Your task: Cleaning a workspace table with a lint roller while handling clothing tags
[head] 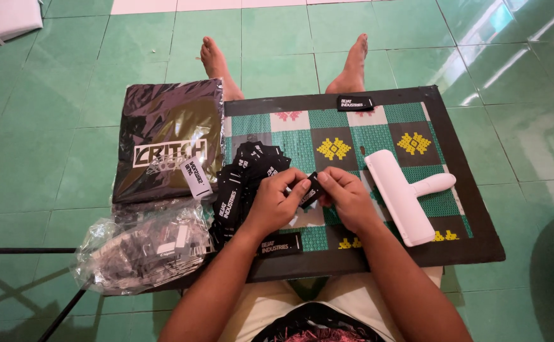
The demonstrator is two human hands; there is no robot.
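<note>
Nearest the camera, a single black woven label (281,244) is seen lying flat at the near edge of the patterned board (473,247), set apart from the rest, so at least one piece may be judged dealt with already. Just beyond it, one small black label (310,190) is pinched between both hands over the middle of the board: the left hand (275,202) is curled, with thumb and fingertips closed on the label's left end, and the right hand (348,197) is likewise closed on its right end, the two hands almost touching. To the left, a crumpled clear plastic bag (141,250) of further labels is seen on the floor, and a large loose heap of black labels (245,183) is piled just beside the left hand, so most of the work is judged to remain. To the right, a white plastic hand tool (403,196) is laid untouched on the board. Farther off, a bagged dark garment (169,145) rests at the board's left, and one more lone label (355,102) is placed at the far edge
</note>
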